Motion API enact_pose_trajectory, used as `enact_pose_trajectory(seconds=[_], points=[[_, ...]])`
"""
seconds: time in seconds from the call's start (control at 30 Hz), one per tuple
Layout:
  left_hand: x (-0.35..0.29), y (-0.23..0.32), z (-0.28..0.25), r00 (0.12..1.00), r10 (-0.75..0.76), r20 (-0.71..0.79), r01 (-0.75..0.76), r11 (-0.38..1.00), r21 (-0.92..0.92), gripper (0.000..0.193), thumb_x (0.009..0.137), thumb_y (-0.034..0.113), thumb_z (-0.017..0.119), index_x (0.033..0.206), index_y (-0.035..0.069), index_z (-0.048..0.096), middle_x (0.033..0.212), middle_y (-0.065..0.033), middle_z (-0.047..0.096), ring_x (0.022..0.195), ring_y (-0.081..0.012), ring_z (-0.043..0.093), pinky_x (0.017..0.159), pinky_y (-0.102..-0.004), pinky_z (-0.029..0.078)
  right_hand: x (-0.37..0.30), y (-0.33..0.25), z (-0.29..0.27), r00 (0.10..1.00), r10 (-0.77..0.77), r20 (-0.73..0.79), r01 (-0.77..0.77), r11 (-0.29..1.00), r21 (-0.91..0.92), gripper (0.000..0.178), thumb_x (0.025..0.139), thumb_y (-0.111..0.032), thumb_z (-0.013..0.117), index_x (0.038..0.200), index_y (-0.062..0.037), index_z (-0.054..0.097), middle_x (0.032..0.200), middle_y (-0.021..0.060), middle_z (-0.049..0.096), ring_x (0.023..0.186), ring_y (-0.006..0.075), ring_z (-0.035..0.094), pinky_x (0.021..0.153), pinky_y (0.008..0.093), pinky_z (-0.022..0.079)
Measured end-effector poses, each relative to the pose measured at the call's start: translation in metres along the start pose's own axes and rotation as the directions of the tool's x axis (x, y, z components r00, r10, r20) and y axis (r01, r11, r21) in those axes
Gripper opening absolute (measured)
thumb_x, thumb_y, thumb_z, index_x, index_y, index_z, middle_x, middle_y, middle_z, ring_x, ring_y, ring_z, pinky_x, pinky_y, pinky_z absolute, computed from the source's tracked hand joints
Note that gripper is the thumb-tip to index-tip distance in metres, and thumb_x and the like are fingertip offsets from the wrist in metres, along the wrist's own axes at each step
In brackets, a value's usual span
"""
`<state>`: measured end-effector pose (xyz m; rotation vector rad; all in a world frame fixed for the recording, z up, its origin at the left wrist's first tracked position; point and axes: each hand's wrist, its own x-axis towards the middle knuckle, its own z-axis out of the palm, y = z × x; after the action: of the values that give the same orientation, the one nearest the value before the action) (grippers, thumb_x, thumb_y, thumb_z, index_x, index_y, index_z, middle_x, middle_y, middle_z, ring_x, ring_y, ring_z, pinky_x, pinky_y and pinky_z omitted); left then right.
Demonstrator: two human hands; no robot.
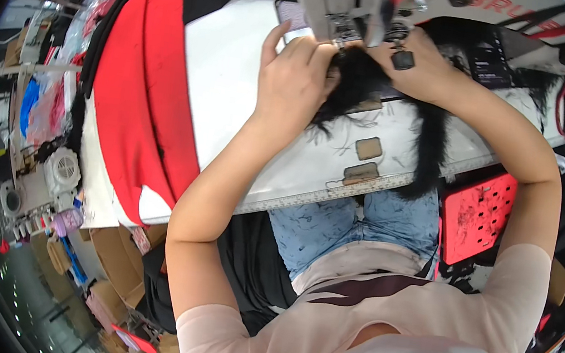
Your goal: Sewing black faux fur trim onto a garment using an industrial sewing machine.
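The sewing machine [364,4] stands at the top of the view, with a small light by its needle area. Black furry material [353,82] lies bunched beneath the needle. My left hand [298,77] is closed on the fur's left side, thumb against it and one outer finger lifted. From the right, my right hand [417,67] reaches in beside the machine head, gripping the fur; its fingertips are partly hidden by machine parts. A long strip of the black fur [429,154] hangs down over the table's near edge. The exact stitching point is hidden.
Red fabric [147,85] with black parts drapes over the left of the white table [223,60]. A ruler strip [316,196] runs along the near edge. Metal plates [368,149] sit in the tabletop. A red plastic perforated seat or basket [477,217] is at the right.
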<state>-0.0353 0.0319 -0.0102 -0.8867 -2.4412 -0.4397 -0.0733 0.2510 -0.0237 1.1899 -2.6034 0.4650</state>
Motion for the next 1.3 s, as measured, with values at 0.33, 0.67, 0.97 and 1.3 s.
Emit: enact_pose_trajectory(seconds=[0.33, 0.67, 0.97, 1.3], points=[[0.003, -0.001, 0.001, 0.999, -0.054, 0.0, 0.054, 0.997, -0.047, 0.027, 0.071, 0.01, 0.073, 0.096, 0.007, 0.062, 0.079, -0.0053, 0.057, 0.078, -0.0215, 0.06, 0.106, -0.0469, 0.03, 0.003, -0.007, -0.004, 0.993, 0.047, 0.109, -0.035, 0.993, -0.11, 0.014, 0.073, -0.01, 0.062, 0.081, 0.0005, 0.064, 0.093, 0.0162, 0.062, 0.084, 0.0317, 0.064, 0.074, 0.0419, 0.052], [0.002, -0.004, 0.002, 0.998, -0.055, 0.013, 0.056, 0.997, -0.047, 0.032, 0.068, 0.01, 0.077, 0.098, 0.007, 0.064, 0.08, -0.0044, 0.058, 0.081, -0.0216, 0.059, 0.103, -0.05, 0.029, 0.002, -0.023, -0.022, 0.97, 0.242, 0.037, -0.245, 0.952, 0.186, 0.045, 0.07, -0.017, 0.068, 0.11, 0.0043, 0.061, 0.108, 0.0175, 0.06, 0.111, 0.0331, 0.054, 0.097, 0.0398, 0.044], [0.002, -0.003, -0.001, 0.999, -0.04, 0.028, 0.042, 0.996, -0.078, 0.034, 0.067, 0.008, 0.077, 0.098, 0.011, 0.064, 0.088, -0.0043, 0.058, 0.089, -0.0213, 0.058, 0.103, -0.0509, 0.026, -0.001, -0.023, -0.018, 0.965, 0.263, 0.005, -0.259, 0.946, 0.193, 0.045, 0.071, -0.017, 0.068, 0.11, 0.0038, 0.06, 0.107, 0.0173, 0.059, 0.109, 0.0333, 0.053, 0.097, 0.0394, 0.043], [0.001, -0.003, -0.002, 0.999, -0.03, 0.028, 0.032, 0.996, -0.081, 0.037, 0.066, 0.005, 0.074, 0.1, 0.009, 0.063, 0.096, -0.004, 0.061, 0.094, -0.0204, 0.059, 0.102, -0.0474, 0.027, 0.006, -0.023, -0.024, 0.956, 0.278, 0.094, -0.293, 0.929, 0.225, 0.044, 0.069, -0.016, 0.071, 0.107, 0.0026, 0.06, 0.107, 0.0173, 0.059, 0.11, 0.0325, 0.053, 0.097, 0.0399, 0.043]])
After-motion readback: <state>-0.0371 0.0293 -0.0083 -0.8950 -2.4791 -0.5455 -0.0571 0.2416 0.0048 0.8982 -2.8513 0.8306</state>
